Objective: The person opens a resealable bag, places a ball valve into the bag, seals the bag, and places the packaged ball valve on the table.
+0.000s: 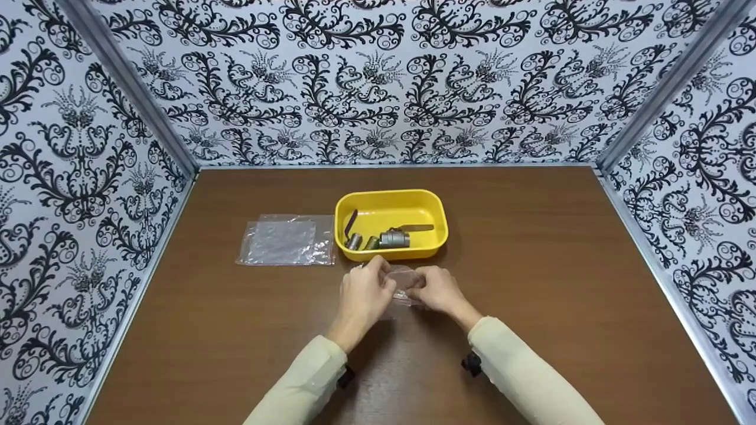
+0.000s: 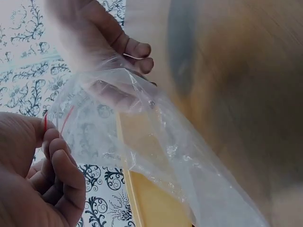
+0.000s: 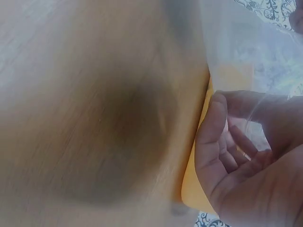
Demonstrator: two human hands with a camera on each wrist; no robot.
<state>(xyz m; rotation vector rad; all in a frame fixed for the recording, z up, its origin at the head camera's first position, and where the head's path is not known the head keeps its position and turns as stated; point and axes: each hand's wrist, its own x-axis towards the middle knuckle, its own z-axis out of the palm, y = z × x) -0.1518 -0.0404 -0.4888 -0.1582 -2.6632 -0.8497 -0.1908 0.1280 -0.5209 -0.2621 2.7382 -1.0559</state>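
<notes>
A clear zip-lock bag (image 1: 403, 276) is stretched between the two hands, just in front of the yellow tub. My left hand (image 1: 363, 293) pinches one end of its mouth; red zip lines show beside those fingers (image 2: 66, 165) in the left wrist view. At the other side my right hand (image 1: 438, 289) pinches the bag's edge between thumb and finger, as the right wrist view shows. The bag's body (image 2: 175, 156) hangs loose and looks flat, with nothing visible inside. Inside the yellow tub (image 1: 434, 203) lie a lever-handled ball valve (image 1: 394, 238) and several other metal fittings (image 1: 354, 242).
Left of the tub, more clear plastic bags (image 1: 286, 239) lie flat on the brown table (image 1: 531, 248), overlapping. Patterned panels (image 1: 378, 82) with metal edging enclose the back and both sides.
</notes>
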